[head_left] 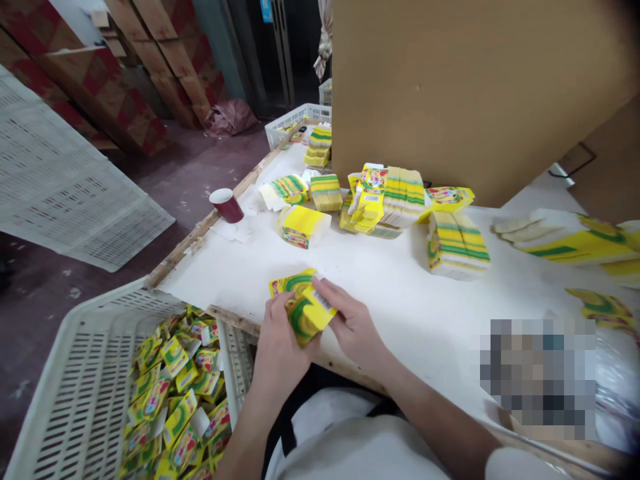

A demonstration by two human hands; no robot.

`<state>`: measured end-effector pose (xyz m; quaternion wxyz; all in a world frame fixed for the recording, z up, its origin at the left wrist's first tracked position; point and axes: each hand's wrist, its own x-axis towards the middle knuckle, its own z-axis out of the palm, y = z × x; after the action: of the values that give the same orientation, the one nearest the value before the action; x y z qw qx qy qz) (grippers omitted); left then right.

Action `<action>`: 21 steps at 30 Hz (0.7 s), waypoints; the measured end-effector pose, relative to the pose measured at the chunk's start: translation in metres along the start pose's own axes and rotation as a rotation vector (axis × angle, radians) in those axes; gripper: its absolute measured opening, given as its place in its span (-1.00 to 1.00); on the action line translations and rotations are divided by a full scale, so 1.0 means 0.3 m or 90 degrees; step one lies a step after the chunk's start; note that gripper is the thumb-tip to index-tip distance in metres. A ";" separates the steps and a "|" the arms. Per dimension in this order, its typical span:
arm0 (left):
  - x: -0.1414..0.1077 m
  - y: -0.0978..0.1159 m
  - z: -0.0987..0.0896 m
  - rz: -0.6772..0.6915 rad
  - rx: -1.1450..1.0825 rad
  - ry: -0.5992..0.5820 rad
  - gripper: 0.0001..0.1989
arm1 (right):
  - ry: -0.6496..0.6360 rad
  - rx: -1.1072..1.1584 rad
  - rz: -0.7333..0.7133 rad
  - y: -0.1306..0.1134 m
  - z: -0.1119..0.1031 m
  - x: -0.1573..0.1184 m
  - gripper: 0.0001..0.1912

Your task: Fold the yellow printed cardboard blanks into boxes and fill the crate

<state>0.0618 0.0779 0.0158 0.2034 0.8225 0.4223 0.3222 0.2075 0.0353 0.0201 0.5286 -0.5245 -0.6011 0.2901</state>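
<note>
Packaging | inside curled left hand | right edge pinched by right hand

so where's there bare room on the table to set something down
Bare table shows between the mug and left hand, and between the right hand and the carton stack ahead to its right. Crowded: the strip before the big cardboard, lined with carton stacks.
</note>
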 end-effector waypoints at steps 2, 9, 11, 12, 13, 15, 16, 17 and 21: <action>-0.001 -0.001 -0.030 -0.008 0.033 -0.012 -0.47 | -0.022 -0.027 -0.027 0.012 -0.016 0.006 -0.37; 0.015 -0.017 -0.096 0.032 0.014 -0.042 -0.47 | -0.199 -0.069 -0.083 0.011 -0.103 0.031 -0.51; 0.023 -0.015 -0.109 0.040 0.012 -0.081 -0.47 | -0.254 -0.044 -0.094 -0.005 -0.132 0.047 -0.57; 0.025 -0.011 -0.113 0.042 0.017 -0.100 -0.48 | -0.270 -0.029 -0.096 -0.013 -0.139 0.054 -0.59; 0.028 -0.007 -0.115 0.041 0.026 -0.113 -0.49 | -0.267 -0.012 -0.093 -0.019 -0.139 0.059 -0.61; 0.030 0.005 -0.113 0.032 0.050 -0.116 -0.53 | -0.216 0.032 -0.073 -0.026 -0.115 0.062 -0.67; 0.030 0.012 -0.110 0.025 0.059 -0.108 -0.54 | -0.182 0.056 -0.062 -0.026 -0.096 0.060 -0.71; 0.029 0.017 -0.108 0.019 0.066 -0.098 -0.54 | -0.150 0.075 -0.054 -0.024 -0.075 0.057 -0.73; 0.016 -0.001 -0.147 -0.021 0.073 -0.111 -0.51 | -0.146 0.102 -0.047 0.000 -0.028 0.047 -0.45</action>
<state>0.0327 0.0850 0.0488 0.1973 0.8506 0.4341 0.2215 0.2168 0.0467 0.0271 0.5067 -0.4217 -0.6515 0.3755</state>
